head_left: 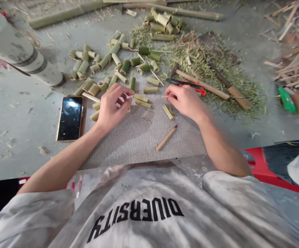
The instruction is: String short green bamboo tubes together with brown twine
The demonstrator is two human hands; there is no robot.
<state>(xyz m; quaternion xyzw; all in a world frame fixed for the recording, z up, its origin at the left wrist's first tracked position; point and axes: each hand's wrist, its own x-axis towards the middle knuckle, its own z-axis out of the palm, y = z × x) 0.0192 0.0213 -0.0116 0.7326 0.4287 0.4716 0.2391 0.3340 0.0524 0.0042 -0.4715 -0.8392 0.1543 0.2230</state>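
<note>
My left hand [114, 105] hovers over short bamboo pieces, its fingers curled and thumb and fingertips drawn near each other. Whatever they pinch is too small to make out. To the right, my right hand [187, 101] pinches a thin pale strand [165, 96] between thumb and forefinger. Split bamboo pieces [142, 100] lie between the hands. Just below my right fingers is a short bamboo piece [168, 112]. A slim wooden-handled tool with a dark tip [166, 137] rests on the grey textured board [129, 148] nearer my body.
A phone [70, 119] lies left. Behind are cut bamboo tubes [105, 60], a hammer [203, 84], a black-and-orange cutter [185, 84] and a wooden-handled knife [238, 96] on green shavings [224, 65]. A white patterned cylinder [22, 51] stands at left; wood strips [296, 69] pile up right.
</note>
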